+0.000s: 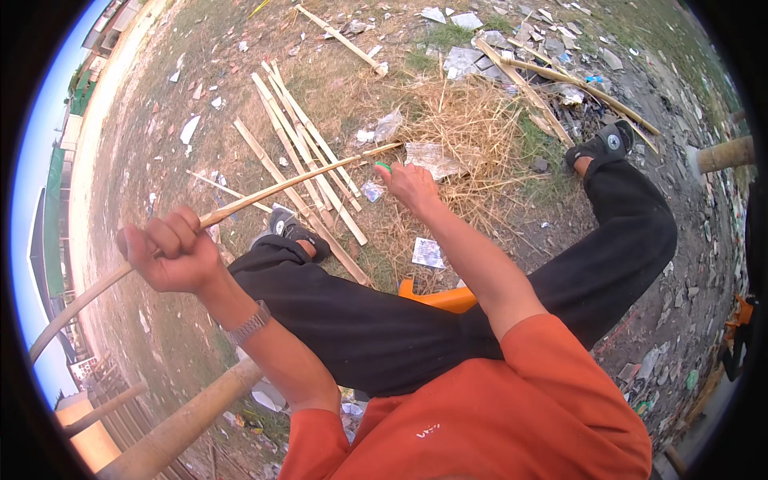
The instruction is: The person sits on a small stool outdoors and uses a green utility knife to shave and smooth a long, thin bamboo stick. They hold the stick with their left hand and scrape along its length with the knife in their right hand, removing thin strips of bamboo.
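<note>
Your left hand [178, 250] is closed around the long bamboo strip [280, 189], whose far end points toward the left edge of the straw heap [480, 128]. Your right hand [410, 186], at the heap's near-left edge, grips a small green item [383, 166]; most of it is hidden, so its type cannot be confirmed. Several split bamboo pieces [301, 146] lie left of the heap; longer bamboo lengths [552, 76] lie to its right. Status, by judgement: work on the held strip is underway. You cannot tell whether the grounded pieces are finished or remaining.
</note>
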Available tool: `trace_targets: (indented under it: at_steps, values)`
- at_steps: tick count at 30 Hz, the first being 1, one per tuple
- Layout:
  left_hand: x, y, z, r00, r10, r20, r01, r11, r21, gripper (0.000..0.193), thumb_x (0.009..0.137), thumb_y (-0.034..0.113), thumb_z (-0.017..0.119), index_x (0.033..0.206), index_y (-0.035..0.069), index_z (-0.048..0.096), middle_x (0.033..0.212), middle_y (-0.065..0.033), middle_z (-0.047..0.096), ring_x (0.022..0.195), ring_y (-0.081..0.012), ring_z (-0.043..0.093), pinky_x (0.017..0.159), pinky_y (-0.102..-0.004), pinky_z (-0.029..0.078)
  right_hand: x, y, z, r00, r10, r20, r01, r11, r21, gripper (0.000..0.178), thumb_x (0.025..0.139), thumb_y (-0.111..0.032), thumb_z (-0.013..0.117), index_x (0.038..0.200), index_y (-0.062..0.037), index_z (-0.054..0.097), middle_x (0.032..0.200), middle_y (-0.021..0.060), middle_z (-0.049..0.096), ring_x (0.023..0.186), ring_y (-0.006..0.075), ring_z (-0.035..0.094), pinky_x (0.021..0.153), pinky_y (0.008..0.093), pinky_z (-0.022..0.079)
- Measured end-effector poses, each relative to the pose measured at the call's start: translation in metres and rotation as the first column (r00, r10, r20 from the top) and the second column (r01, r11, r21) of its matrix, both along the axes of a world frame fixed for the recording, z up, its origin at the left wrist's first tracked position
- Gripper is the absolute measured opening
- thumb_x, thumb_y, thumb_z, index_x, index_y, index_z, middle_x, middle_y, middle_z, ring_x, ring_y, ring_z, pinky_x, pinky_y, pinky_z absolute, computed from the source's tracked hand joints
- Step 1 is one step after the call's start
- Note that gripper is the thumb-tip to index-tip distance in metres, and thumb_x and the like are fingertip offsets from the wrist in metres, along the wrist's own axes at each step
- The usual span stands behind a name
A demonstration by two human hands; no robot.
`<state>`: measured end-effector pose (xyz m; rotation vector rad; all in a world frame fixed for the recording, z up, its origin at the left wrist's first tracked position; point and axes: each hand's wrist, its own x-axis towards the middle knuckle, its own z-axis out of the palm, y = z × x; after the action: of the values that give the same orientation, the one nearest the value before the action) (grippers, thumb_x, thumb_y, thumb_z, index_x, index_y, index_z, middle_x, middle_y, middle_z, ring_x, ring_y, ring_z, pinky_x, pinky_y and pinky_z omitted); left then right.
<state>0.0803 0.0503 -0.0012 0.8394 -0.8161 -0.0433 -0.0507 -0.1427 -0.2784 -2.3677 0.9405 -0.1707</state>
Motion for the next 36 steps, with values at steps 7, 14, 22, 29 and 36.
trace_targets:
  at_steps: [7, 14, 22, 29, 36]
  values:
    - [-0.004, 0.001, -0.001, 0.989, 0.128, -0.074, -0.128, 0.992, 0.009, 0.034, 0.094, 0.015, 0.042, 0.064, 0.017, 0.026, 0.043, 0.0047, 0.016, 0.037, -0.0063, 0.011, 0.042, -0.0266, 0.016, 0.008, -0.004, -0.011, 0.991, 0.043, -0.125, -0.045, 0.999, -0.01, 0.062, 0.095, -0.053, 0.031, 0.082, -0.0042, 0.067, 0.078, 0.0179, 0.066, 0.075, 0.0359, 0.066, 0.066, 0.0442, 0.052]
    - [-0.005, 0.004, -0.006, 0.98, 0.181, -0.078, -0.182, 0.983, -0.004, 0.028, 0.093, 0.015, 0.044, 0.069, 0.018, 0.029, 0.042, 0.0052, 0.017, 0.035, -0.0061, 0.011, 0.037, -0.0256, 0.017, -0.054, -0.097, -0.027, 0.929, -0.116, -0.352, 0.095, 0.993, -0.075, 0.069, 0.094, -0.056, 0.028, 0.082, -0.002, 0.069, 0.078, 0.0183, 0.066, 0.073, 0.0345, 0.065, 0.063, 0.044, 0.051]
    - [-0.005, -0.008, 0.003, 0.995, 0.098, -0.035, -0.098, 0.995, -0.002, 0.033, 0.094, 0.016, 0.042, 0.065, 0.018, 0.027, 0.044, 0.0052, 0.017, 0.037, -0.0062, 0.01, 0.041, -0.0267, 0.015, -0.01, -0.02, 0.016, 1.0, 0.01, -0.024, 0.004, 0.855, 0.518, 0.077, 0.094, -0.057, 0.022, 0.071, 0.0049, 0.062, 0.078, 0.0272, 0.063, 0.079, 0.0402, 0.061, 0.076, 0.0487, 0.047]
    - [-0.003, -0.001, 0.001, 0.995, 0.099, -0.026, -0.097, 0.994, 0.05, 0.035, 0.096, 0.017, 0.04, 0.064, 0.018, 0.025, 0.044, 0.005, 0.016, 0.037, -0.0063, 0.01, 0.041, -0.0265, 0.015, 0.003, -0.015, -0.007, 0.997, 0.046, -0.064, -0.035, 0.986, 0.166, 0.075, 0.094, -0.057, 0.025, 0.077, 0.0035, 0.066, 0.078, 0.024, 0.064, 0.079, 0.0386, 0.064, 0.072, 0.0468, 0.051]
    - [-0.005, -0.022, 0.01, 0.951, 0.296, -0.088, -0.292, 0.955, 0.053, 0.03, 0.093, 0.014, 0.042, 0.067, 0.018, 0.028, 0.045, 0.005, 0.015, 0.038, -0.0065, 0.01, 0.041, -0.026, 0.015, 0.007, -0.083, -0.076, 0.896, -0.094, -0.434, 0.012, 0.982, -0.187, 0.062, 0.094, -0.052, 0.035, 0.077, -0.0025, 0.07, 0.068, 0.0121, 0.066, 0.066, 0.0274, 0.066, 0.056, 0.0388, 0.052]
